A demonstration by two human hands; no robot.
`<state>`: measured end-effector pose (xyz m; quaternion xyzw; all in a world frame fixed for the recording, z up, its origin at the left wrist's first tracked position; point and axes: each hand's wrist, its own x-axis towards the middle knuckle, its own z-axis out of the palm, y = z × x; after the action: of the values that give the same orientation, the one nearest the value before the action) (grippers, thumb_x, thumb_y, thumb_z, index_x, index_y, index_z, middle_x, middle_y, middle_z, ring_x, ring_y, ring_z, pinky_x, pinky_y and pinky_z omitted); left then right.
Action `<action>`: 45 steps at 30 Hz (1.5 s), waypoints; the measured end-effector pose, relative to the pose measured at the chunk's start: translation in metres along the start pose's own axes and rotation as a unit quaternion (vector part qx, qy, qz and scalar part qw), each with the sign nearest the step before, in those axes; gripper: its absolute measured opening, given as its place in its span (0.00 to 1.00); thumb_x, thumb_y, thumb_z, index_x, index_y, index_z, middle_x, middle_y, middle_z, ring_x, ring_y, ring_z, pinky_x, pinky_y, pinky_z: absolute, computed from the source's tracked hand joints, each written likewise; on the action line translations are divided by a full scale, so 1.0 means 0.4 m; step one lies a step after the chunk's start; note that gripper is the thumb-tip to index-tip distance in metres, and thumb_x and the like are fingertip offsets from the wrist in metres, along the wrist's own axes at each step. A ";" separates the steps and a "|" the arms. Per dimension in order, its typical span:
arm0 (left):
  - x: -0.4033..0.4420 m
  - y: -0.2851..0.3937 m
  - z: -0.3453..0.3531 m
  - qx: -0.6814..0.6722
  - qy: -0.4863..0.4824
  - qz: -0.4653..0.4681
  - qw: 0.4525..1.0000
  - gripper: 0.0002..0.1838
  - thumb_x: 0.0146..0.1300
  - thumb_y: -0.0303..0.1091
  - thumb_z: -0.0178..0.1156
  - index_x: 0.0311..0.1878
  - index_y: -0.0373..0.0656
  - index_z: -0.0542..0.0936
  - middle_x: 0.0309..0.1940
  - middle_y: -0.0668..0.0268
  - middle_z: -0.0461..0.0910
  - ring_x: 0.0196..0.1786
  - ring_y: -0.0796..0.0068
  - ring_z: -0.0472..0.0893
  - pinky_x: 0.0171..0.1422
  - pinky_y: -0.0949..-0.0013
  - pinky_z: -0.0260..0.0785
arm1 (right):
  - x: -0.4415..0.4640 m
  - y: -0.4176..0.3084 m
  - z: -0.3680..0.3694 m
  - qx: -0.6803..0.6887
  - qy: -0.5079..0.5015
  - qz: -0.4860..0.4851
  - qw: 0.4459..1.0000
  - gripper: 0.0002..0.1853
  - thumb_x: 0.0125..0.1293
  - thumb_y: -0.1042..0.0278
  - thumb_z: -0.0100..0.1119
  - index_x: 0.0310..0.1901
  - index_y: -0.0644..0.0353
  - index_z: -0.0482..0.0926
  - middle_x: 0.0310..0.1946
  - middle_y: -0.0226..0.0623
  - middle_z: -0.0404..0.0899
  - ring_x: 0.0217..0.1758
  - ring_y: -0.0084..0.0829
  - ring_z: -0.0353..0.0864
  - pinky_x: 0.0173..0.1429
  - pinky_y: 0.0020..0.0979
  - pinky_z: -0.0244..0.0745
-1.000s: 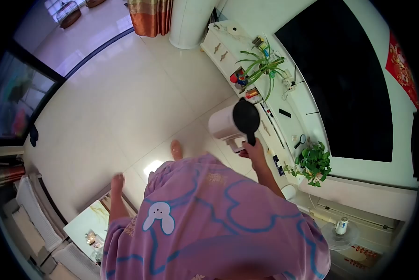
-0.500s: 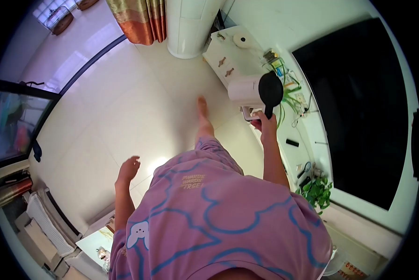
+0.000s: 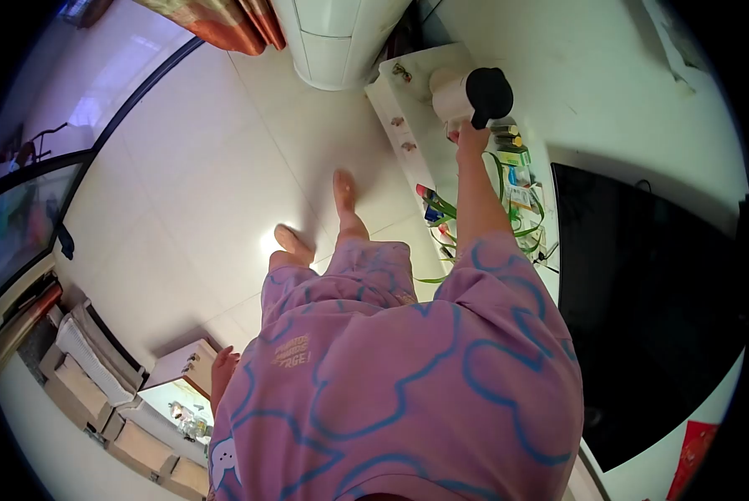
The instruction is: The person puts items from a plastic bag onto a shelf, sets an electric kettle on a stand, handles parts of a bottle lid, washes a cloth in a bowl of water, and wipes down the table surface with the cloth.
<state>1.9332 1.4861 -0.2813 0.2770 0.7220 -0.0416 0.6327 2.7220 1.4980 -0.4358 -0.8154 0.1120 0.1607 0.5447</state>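
Nearest: purple shirt [image 3: 408, 367] with blue wavy lines, filling the lower middle of the view; matching shorts [image 3: 358, 271] below it.

Left hand [image 3: 224, 364] low at the person's side, partly cut off by the shirt. Fingers loosely bent, nothing seen in them. Low table [image 3: 170, 367] just beyond it, small clear and pale items [image 3: 189, 422] on its top, too small to make out.

Bare feet [image 3: 344, 192] on pale tiled floor [image 3: 191, 184], one a little ahead of the other.

Right arm stretched well forward. Right hand [image 3: 472, 138] closed round the handle of a pale jug [image 3: 451, 98] with a black lid [image 3: 490, 93]. Jug is held tilted as seen from above, over the far end of a white cabinet [image 3: 387, 100]; cannot tell whether its base touches the top.

Along the cabinet, near the forearm: long green leaves [image 3: 445, 207], a green box [image 3: 515, 156], other small packets. Leaves partly hidden by the arm.

Right side: large dark television [image 3: 642, 309] by the wall. Left: grey sofa [image 3: 99, 359] with pale cushions.

Farthest: tall white column-shaped unit [image 3: 328, 50] next to the cabinet end, orange and gold curtain [image 3: 224, 23] beside it, dark-framed glass door [image 3: 28, 217] to the left.
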 end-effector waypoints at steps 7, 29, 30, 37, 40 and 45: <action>0.003 0.117 -0.012 0.085 0.083 0.015 0.993 0.17 0.70 0.36 0.55 0.60 0.46 0.76 0.43 0.72 0.82 0.45 0.81 0.80 0.49 0.73 0.69 | 0.136 0.006 0.063 0.007 0.011 0.029 1.000 0.23 0.58 0.71 0.62 0.50 0.74 0.64 0.40 0.50 0.76 0.24 0.36 0.82 0.26 0.35 0.85; 0.026 0.314 0.258 0.134 -0.005 0.058 0.989 0.19 0.73 0.35 0.53 0.63 0.39 0.73 0.50 0.63 0.80 0.52 0.76 0.77 0.60 0.72 0.68 | 0.190 0.012 0.036 -0.002 -0.097 0.000 0.995 0.23 0.62 0.73 0.60 0.53 0.75 0.61 0.41 0.50 0.75 0.28 0.34 0.83 0.33 0.34 0.88; 0.023 0.312 0.266 0.132 -0.010 0.070 0.989 0.19 0.74 0.35 0.52 0.63 0.39 0.73 0.50 0.63 0.80 0.52 0.76 0.77 0.60 0.72 0.68 | 0.188 0.016 0.032 -0.001 -0.084 -0.012 0.996 0.24 0.63 0.72 0.59 0.53 0.76 0.60 0.40 0.50 0.75 0.28 0.34 0.83 0.33 0.34 0.88; 0.003 0.260 0.289 0.111 -0.019 0.065 0.991 0.18 0.74 0.34 0.52 0.63 0.38 0.73 0.50 0.62 0.80 0.52 0.75 0.77 0.60 0.71 0.68 | 0.208 0.001 0.057 0.002 -0.073 -0.009 0.997 0.23 0.64 0.73 0.58 0.54 0.75 0.61 0.37 0.51 0.75 0.27 0.35 0.83 0.32 0.35 0.88; 0.025 0.195 0.262 0.119 -0.025 0.055 0.991 0.18 0.73 0.33 0.53 0.63 0.38 0.73 0.50 0.62 0.80 0.52 0.76 0.77 0.60 0.71 0.68 | 0.243 0.003 0.061 0.031 -0.103 0.015 0.994 0.23 0.64 0.73 0.57 0.55 0.75 0.59 0.39 0.53 0.75 0.26 0.36 0.82 0.32 0.37 0.89; 0.019 0.187 0.278 0.118 -0.006 0.051 0.992 0.19 0.72 0.33 0.54 0.63 0.39 0.74 0.50 0.61 0.80 0.53 0.76 0.77 0.61 0.70 0.68 | 0.238 0.004 0.059 0.011 -0.101 0.018 0.995 0.25 0.64 0.74 0.57 0.56 0.74 0.57 0.41 0.54 0.73 0.29 0.38 0.82 0.34 0.39 0.90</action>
<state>2.0657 1.5061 -0.2885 0.3856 0.6931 -0.0956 0.6014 2.8060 1.5184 -0.4822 -0.7870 0.0728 0.2511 0.5588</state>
